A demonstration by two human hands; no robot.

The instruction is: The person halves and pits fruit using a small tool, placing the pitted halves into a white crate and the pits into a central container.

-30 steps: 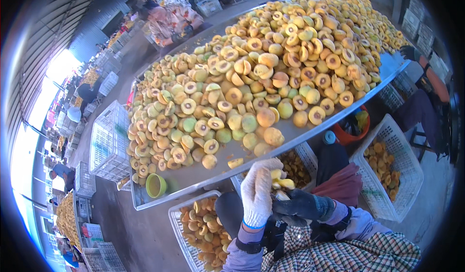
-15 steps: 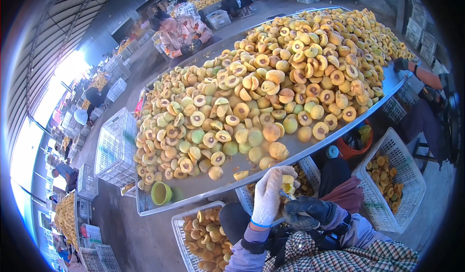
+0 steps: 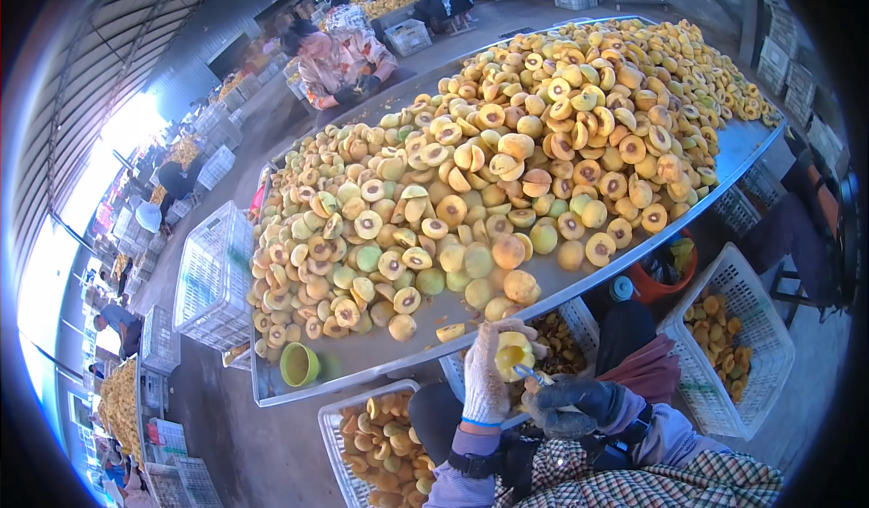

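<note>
The left hand (image 3: 489, 377), white-gloved, has its fingers curled around a fruit half (image 3: 514, 349) just off the table (image 3: 362, 379) edge. The right hand (image 3: 570, 404), dark-gloved, has its fingers closed on a slim tool (image 3: 524, 371), its tip at the cut face; the grip is partly hidden. This piece appears in progress; whether its centre is cleared cannot be told. Outstanding: a large pile (image 3: 471, 182) on the table. Left crate (image 3: 328, 426) and right crate (image 3: 768, 363) hold pieces, judged finished. Middle crate (image 3: 584, 325) contents are partly obscured.
</note>
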